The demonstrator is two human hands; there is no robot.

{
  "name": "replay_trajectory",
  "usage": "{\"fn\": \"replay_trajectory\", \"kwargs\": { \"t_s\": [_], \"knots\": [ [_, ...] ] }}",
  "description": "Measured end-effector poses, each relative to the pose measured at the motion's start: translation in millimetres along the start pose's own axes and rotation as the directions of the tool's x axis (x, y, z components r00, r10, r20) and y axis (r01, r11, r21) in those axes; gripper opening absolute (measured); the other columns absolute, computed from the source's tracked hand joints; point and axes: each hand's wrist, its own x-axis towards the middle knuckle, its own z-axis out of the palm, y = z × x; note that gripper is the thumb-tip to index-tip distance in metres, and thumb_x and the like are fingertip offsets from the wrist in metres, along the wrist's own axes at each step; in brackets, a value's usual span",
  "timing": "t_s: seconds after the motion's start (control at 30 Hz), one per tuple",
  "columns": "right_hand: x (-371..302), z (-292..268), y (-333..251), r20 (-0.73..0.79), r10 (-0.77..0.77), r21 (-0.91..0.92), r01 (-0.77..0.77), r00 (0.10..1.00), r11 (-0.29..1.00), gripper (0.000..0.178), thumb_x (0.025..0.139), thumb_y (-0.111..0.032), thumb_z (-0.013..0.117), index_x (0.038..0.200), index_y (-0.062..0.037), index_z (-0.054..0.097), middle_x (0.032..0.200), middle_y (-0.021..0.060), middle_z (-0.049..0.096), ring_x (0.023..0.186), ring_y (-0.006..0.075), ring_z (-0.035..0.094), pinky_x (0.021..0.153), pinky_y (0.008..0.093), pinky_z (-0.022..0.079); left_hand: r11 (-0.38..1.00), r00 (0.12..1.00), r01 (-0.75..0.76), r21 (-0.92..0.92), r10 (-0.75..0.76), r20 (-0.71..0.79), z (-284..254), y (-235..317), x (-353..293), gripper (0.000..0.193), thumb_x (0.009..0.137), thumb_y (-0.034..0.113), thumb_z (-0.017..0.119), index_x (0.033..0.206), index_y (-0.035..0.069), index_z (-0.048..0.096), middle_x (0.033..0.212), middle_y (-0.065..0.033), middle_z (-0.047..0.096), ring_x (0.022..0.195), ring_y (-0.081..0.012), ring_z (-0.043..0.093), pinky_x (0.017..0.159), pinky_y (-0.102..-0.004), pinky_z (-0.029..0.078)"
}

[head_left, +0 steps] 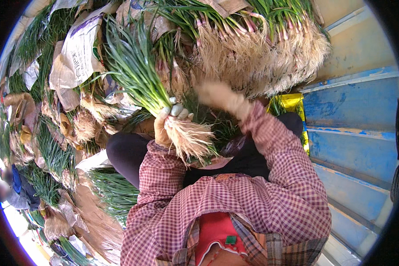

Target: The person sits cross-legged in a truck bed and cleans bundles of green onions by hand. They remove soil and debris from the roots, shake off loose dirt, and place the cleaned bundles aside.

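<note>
A bunch of green onions (146,80) is gripped by my left hand (164,125), which wears a pale glove with grey-white fingertips. The fingers wrap round the lower stems. Long green leaves point up and to the left, and the pale, stringy roots (188,136) hang out below the fist toward my lap. My right hand (219,95) is smeared by motion to the right of the bunch, just below a big heap of rooted green onions (257,51). Its fingers cannot be made out. Loose green leaves (221,126) lie between my legs, under the hands.
A ribbed blue metal wall (350,106) runs along my right side, with a yellow bag (292,103) beside my knee. More onion bunches (55,144) and a printed white sack (77,51) cover the left. Another person (20,190) is at the far left edge.
</note>
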Motion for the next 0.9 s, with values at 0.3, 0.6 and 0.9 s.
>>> {"fn": "replay_trajectory", "kwargs": {
  "t_s": [0.3, 0.6, 0.9],
  "knots": [
    [97, -99, 14, -0.319, 0.381, 0.333, -0.274, 0.868, 0.902, 0.028, 0.087, -0.030, 0.054, 0.096, -0.0033, 0.060, 0.073, 0.0036, 0.060, 0.062, 0.0124, 0.057, 0.059, 0.0301, 0.047, 1.000, 1.000, 0.005, 0.016, -0.006, 0.017, -5, 6, -2, 0.027, 0.086, 0.019, 0.053, 0.108, 0.006, 0.045, 0.078, 0.0007, 0.047, 0.071, -0.0118, 0.046, 0.090, -0.0374, 0.042],
    [-24, 11, 30, -0.776, 0.409, 0.491, 0.053, 0.480, 0.870, 0.020, 0.087, -0.017, 0.054, 0.100, -0.0026, 0.061, 0.081, 0.0030, 0.059, 0.067, 0.0122, 0.055, 0.061, 0.0233, 0.043, 0.993, 0.999, -0.019, 0.113, 0.022, -0.026, -3, 5, -2, 0.028, 0.086, 0.022, 0.053, 0.108, 0.008, 0.045, 0.076, 0.0016, 0.046, 0.070, -0.0111, 0.045, 0.083, -0.0338, 0.043],
    [-87, 74, 2, 0.526, 0.101, -0.091, -0.063, 0.845, 0.994, 0.025, 0.081, -0.023, 0.058, 0.096, -0.0024, 0.062, 0.084, 0.0127, 0.061, 0.081, 0.0272, 0.060, 0.075, 0.0354, 0.047, 1.000, 0.999, -0.021, -0.024, 0.022, 0.044, -6, 5, 2, 0.032, 0.083, 0.021, 0.056, 0.110, 0.006, 0.050, 0.078, -0.0016, 0.049, 0.070, -0.0141, 0.047, 0.083, -0.0381, 0.046]
  ]
}}
